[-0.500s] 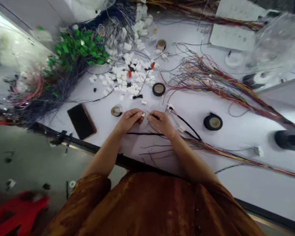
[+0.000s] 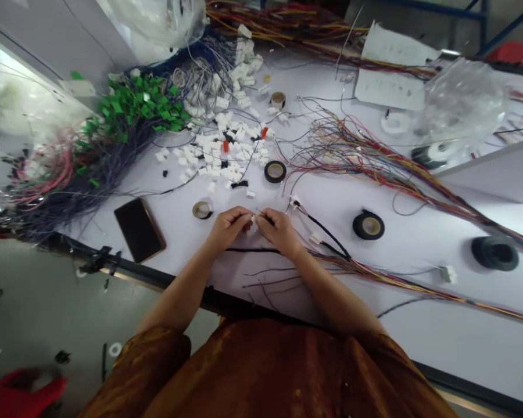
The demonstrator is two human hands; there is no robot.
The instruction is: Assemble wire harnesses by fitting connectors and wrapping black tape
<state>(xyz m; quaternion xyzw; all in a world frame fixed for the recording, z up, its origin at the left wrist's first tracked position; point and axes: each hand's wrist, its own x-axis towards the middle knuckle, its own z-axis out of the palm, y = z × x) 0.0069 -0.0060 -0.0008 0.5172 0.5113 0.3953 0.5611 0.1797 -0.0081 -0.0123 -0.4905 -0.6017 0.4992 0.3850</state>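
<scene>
- While our left hand (image 2: 228,228) pinches a white connector (image 2: 253,218), part is hidden.
- Our right hand (image 2: 279,230) grips what looks like a wire (image 2: 268,220), mostly covered.

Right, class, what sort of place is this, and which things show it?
Probably a wire-harness assembly workshop: a thick bundle of multicoloured wires, a scattered pile of small white plastic connectors and a round black roll of tape lie on the white tabletop.
</scene>
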